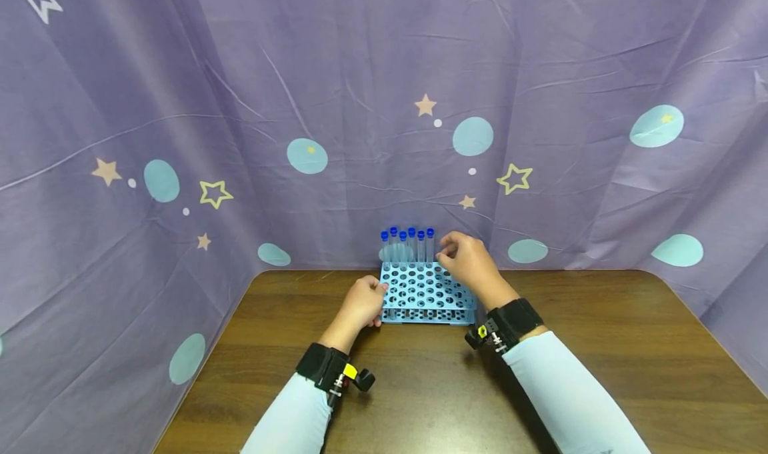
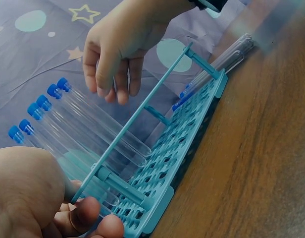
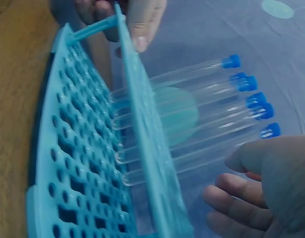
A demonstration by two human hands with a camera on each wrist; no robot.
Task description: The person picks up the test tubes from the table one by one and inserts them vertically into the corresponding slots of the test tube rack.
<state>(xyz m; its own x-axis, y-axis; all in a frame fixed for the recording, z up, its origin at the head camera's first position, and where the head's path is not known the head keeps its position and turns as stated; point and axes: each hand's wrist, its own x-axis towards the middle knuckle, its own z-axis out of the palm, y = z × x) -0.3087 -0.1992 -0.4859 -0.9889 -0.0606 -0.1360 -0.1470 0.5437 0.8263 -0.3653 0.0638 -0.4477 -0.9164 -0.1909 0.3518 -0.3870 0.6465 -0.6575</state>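
Observation:
A light blue test tube rack (image 1: 427, 309) stands on the table, its top plate full of round holes. Several clear test tubes (image 1: 421, 249) with blue caps (image 2: 35, 111) stand upright in it, grouped along the back left. My left hand (image 1: 363, 301) grips the rack's left end, with the thumb at the top plate and fingers curled below its edge. Just right of the rightmost tube is my right hand (image 1: 471, 264), above the back of the rack. Its fingers hang loosely bent, and nothing shows between them in the left wrist view.
More blue-capped tubes (image 2: 234, 57) lie on the table behind the rack's right end, visible in the left wrist view. The brown wooden table (image 1: 420, 387) ends just behind the rack at a purple curtain (image 1: 372, 74) patterned with stars and dots.

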